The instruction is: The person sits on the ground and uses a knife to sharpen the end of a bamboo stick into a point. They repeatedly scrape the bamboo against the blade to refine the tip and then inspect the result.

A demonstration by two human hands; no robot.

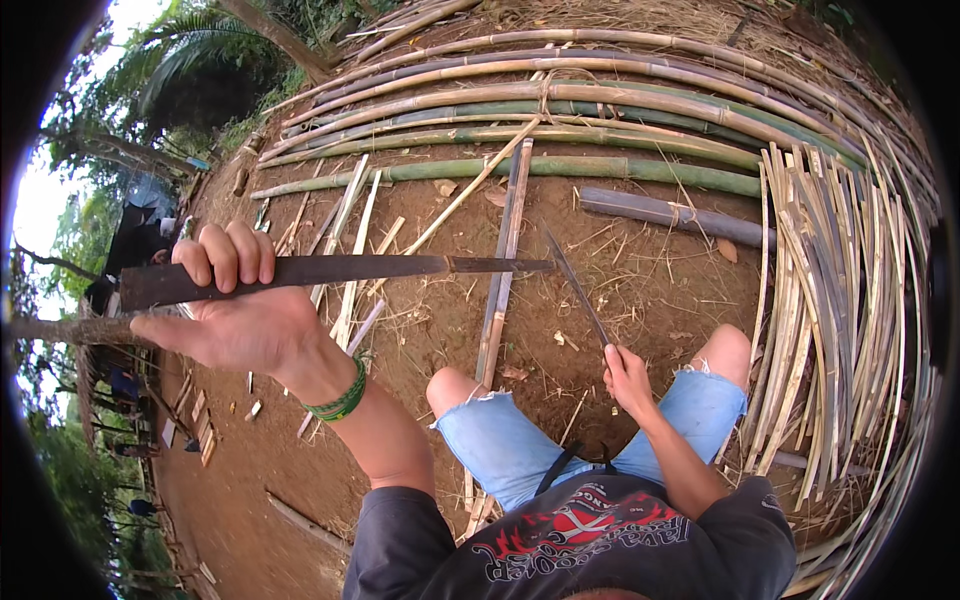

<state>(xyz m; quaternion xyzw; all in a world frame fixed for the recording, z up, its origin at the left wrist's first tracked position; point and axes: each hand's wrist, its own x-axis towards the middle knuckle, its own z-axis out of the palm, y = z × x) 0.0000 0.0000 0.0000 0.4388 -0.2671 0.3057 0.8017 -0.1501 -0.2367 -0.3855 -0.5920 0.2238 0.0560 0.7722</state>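
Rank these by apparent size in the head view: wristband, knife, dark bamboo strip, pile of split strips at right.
1. Pile of split strips
2. Dark bamboo strip in the left hand
3. Knife in the right hand
4. Wristband

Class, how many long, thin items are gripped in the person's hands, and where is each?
2: one dark, flat strip in the left hand, and one slim dark blade in the right hand. Neither hand visibly grips another.
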